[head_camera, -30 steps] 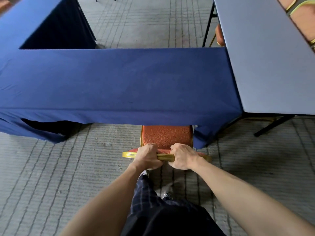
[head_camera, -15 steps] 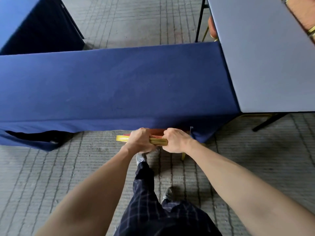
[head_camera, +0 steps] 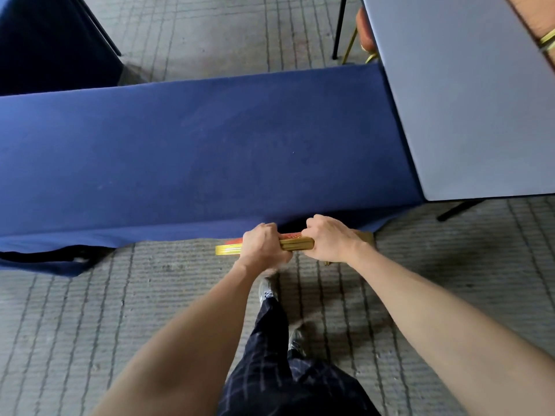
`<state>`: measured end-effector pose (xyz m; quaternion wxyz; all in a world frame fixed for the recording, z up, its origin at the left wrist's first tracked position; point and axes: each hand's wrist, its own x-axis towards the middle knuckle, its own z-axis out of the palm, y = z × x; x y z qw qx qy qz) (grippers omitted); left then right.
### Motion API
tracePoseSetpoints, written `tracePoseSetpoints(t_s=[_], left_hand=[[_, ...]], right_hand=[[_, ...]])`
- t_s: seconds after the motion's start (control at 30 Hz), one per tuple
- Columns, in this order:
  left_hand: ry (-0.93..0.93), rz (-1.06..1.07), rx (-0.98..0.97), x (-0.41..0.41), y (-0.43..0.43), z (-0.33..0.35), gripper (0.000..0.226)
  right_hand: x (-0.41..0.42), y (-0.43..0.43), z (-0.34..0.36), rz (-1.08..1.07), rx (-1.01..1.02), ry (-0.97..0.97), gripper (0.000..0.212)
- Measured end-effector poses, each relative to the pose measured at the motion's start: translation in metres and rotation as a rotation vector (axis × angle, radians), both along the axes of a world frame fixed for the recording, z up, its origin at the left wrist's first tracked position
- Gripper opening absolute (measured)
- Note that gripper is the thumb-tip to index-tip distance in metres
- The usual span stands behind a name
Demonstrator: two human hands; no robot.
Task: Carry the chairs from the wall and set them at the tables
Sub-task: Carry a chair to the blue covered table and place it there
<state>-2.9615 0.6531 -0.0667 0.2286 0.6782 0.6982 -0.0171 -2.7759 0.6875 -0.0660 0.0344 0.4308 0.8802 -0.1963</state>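
Hands clamp the gold top rail of the chair (head_camera: 295,244): our left hand (head_camera: 264,246) and right hand (head_camera: 332,240) curl tight round it, side by side. We see the chair tucked under the blue-clothed table (head_camera: 195,151), its seat hidden by the cloth. A bare grey table (head_camera: 465,100) adjoins on the right.

Three tables out here: two under navy cloths, the near draped table (head_camera: 195,151) and the far draped table (head_camera: 45,46), plus one bare grey table (head_camera: 468,100). Three red-and-gold chairs: near chair (head_camera: 228,250), tucked chair (head_camera: 365,28), corner chair (head_camera: 545,40). Two hands, left hand (head_camera: 264,246), right hand (head_camera: 330,238). Two shoes: front shoe (head_camera: 266,291), rear shoe (head_camera: 295,340).
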Motion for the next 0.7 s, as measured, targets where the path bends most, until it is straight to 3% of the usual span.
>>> tracePoseSetpoints(t_s=[0.27,0.43,0.7], left_hand=[[0.050,-0.037,0.083,-0.025,0.015,-0.006,0.036],[0.056,-0.088,0.126,-0.026,0.011,-0.023,0.032],[0.051,-0.045,0.210,-0.034,0.033,-0.027,0.031]], right_hand=[[-0.019,0.013,-0.008,-0.079,0.007,0.100,0.023],[-0.015,0.003,-0.023,-0.121,0.128,0.116,0.029],[-0.027,0.027,-0.022,-0.074,0.165,0.139,0.035]])
